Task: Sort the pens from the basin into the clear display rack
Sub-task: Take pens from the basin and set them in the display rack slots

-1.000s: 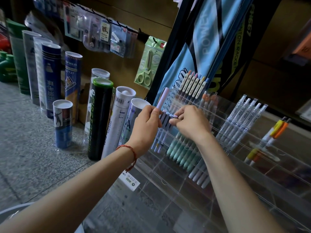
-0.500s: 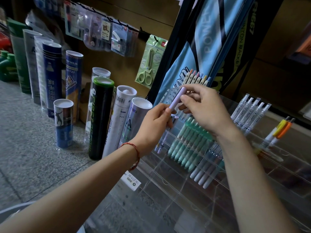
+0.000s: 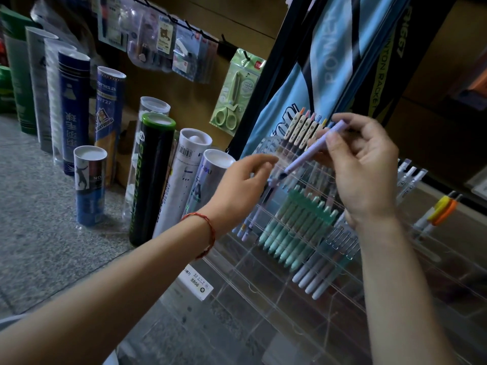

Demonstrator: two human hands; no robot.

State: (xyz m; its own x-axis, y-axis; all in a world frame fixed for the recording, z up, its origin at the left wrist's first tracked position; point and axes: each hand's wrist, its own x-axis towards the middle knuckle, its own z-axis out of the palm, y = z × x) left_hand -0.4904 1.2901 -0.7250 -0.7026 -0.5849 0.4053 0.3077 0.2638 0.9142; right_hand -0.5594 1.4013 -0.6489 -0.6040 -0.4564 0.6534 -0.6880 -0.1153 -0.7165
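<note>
right hand (image 3: 363, 167) pinches lilac pen (image 3: 312, 153), tilted over clear display rack (image 3: 263, 299) | left hand (image 3: 245, 183) loose, holding nothing, beside pen tip | risk: tip snags a divider, pen slips from the light pinch

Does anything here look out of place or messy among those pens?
Nothing looks spilled or broken. The only pen out of line is the lilac pen, because the right hand pinches it, slanted, above the clear rack. The mint pens lie in a neat row in their slots.
</note>
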